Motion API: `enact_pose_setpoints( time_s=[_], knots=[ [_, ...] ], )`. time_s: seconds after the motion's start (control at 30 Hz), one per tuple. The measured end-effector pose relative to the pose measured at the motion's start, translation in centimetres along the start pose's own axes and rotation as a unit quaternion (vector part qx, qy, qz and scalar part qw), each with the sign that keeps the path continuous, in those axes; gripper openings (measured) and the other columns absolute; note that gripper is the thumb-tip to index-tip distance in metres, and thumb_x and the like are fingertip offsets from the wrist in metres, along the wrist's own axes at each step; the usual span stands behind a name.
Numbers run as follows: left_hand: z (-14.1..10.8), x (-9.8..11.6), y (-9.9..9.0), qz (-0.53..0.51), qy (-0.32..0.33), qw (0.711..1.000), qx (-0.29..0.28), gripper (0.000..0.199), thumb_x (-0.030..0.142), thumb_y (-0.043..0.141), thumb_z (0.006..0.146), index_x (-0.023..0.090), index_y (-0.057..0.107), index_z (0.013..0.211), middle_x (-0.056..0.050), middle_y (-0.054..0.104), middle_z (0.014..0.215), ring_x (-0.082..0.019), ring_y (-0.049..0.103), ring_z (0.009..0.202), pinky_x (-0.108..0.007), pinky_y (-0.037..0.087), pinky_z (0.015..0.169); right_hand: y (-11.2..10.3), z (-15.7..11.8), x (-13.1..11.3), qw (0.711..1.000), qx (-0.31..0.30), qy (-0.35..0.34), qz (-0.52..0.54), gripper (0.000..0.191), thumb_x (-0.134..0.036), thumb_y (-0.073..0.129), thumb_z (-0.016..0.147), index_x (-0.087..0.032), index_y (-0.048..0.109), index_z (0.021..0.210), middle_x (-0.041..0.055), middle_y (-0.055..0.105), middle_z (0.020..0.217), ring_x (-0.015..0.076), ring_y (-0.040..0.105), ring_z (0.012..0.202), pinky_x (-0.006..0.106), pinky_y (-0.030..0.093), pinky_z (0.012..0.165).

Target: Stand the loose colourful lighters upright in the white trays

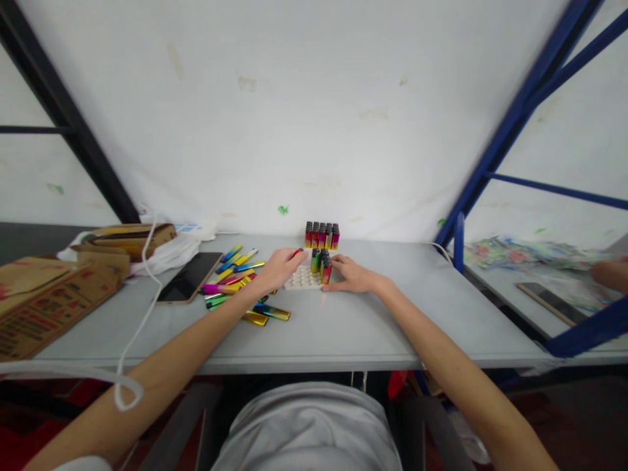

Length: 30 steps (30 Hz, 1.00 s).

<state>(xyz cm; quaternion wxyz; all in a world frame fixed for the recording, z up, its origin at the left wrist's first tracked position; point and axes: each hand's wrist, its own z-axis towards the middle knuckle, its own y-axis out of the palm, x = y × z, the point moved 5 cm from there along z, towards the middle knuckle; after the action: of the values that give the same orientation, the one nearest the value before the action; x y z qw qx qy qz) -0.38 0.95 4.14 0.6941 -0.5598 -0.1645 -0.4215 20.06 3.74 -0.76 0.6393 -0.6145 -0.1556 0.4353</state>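
Note:
My left hand (pixel 283 267) is closed around a lighter (pixel 297 252) whose red end shows past the fingertips, above the left part of a white tray (pixel 299 281) with rows of round holes. In the tray's right part, several shiny lighters (pixel 326 269) in green, red and yellow stand upright, black tops up. My right hand (pixel 354 275) grips the tray's right side, thumb at the front corner and fingers beside the lighters. A loose pile of metallic-coloured lighters (pixel 235 278) lies on the table left of the tray, partly behind my left forearm.
Behind the tray, a block of upright lighters (pixel 322 235) stands near the wall. A phone (pixel 190 280), a cardboard box (pixel 59 294) and a white cable (pixel 142 314) are at the left. A blue frame post (pixel 458 242) rises at the right; beyond it shows another person's hand (pixel 611 273).

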Motion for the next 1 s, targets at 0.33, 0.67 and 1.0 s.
enact_pose_setpoints(
  time_s=[0.33, 0.67, 1.0],
  knots=[
    [-0.4, 1.2, -0.6, 0.051, 0.057, 0.997, 0.028, 0.023, 0.033, 0.037, 0.087, 0.022, 0.042, 0.068, 0.004, 0.041, 0.059, -0.016, 0.042, 0.063, -0.03, 0.028, 0.062, 0.2, 0.0, 0.2, 1.0, 0.005, -0.006, 0.004, 0.078, -0.069, 0.068, 0.086, -0.015, 0.056, 0.141, 0.0178, 0.054, 0.139, 0.0341, 0.053, 0.129, 0.051, 0.043, 0.114],
    [-0.2, 0.2, 0.5, 0.096, 0.042, 0.994, 0.007, 0.038, 0.052, 0.048, 0.092, 0.021, 0.047, 0.069, 0.004, 0.047, 0.06, -0.015, 0.044, 0.061, -0.029, 0.03, 0.062, 0.1, 0.1, 0.1, 1.0, 0.004, -0.005, 0.004, 0.082, -0.068, 0.068, 0.086, -0.016, 0.052, 0.146, 0.0179, 0.053, 0.14, 0.0347, 0.052, 0.131, 0.052, 0.042, 0.115],
    [-0.1, -1.0, 0.8, -0.033, -0.015, 0.999, -0.005, 0.037, 0.058, 0.056, 0.092, 0.025, 0.047, 0.105, 0.011, 0.051, 0.059, -0.01, 0.042, 0.044, -0.023, 0.034, 0.05, 0.0, 0.0, 0.1, 1.0, 0.011, -0.005, 0.003, 0.081, -0.071, 0.067, 0.085, -0.016, 0.055, 0.143, 0.0176, 0.054, 0.137, 0.0343, 0.054, 0.128, 0.051, 0.043, 0.113]
  ],
)
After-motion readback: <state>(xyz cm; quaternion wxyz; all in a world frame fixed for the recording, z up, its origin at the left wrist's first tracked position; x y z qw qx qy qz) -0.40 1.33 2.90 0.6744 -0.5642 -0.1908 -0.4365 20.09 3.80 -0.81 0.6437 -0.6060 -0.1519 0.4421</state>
